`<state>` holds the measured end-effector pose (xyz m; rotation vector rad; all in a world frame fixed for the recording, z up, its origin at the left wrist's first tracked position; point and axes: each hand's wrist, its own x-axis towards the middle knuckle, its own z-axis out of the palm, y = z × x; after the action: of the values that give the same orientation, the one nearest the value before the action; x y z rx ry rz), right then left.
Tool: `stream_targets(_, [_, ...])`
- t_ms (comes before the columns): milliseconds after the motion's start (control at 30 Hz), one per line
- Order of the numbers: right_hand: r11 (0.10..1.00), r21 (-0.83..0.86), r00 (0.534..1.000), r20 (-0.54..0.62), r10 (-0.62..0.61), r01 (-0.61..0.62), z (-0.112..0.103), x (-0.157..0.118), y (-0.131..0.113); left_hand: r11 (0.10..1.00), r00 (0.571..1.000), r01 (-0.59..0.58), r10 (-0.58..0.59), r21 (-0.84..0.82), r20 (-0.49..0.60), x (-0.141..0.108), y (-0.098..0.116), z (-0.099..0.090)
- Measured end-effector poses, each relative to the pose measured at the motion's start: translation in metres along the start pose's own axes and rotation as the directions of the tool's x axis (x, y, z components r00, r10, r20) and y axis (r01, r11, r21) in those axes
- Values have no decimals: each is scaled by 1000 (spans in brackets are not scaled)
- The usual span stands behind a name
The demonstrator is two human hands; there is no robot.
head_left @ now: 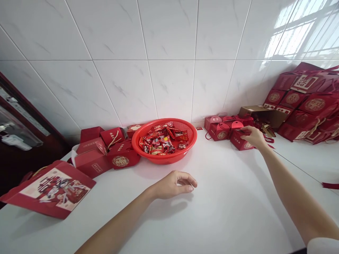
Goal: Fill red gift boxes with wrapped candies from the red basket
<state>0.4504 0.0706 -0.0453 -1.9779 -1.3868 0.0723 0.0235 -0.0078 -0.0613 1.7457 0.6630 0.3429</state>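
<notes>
My right hand (pixel 253 137) reaches to a small red box (pixel 238 140) at the right, its fingers closed on the box's top edge. Just behind stand more small red boxes (pixel 217 129) with round flaps and ribbons. Above the white table, in the middle, my left hand (pixel 177 184) hangs with fingers curved and a gap between thumb and fingers; it holds nothing. Beyond it sits a red plastic basket (pixel 164 160) filled with red-wrapped candies (pixel 165 141).
Several red boxes (pixel 92 158) lie left of the basket, with a large picture box (pixel 57 188) nearer. A tall stack of red boxes (pixel 308 102) and an open brown box (pixel 272 116) stand at the right, against the tiled wall (pixel 172 88).
</notes>
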Motion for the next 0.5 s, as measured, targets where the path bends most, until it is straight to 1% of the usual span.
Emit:
stream_targets(167, [1000, 19, 999, -40, 17, -16, 10, 4, -10, 1000, 1000, 7, -8, 27, 13, -1, -1, 1])
stream_targets(300, [999, 19, 998, -59, -27, 28, 16, 5, -13, 1000, 1000, 7, -7, 21, 27, -1, -3, 1])
stream_targets(400, [998, -16, 997, -56, -56, 55, 18, 3, -14, 1000, 999, 15, -15, 19, 34, -1, -4, 1])
stream_targets(500, [994, -78, 994, -59, -87, 82, 15, -2, -15, 1000, 999, 19, -20, 25, 43, -1, -4, 2])
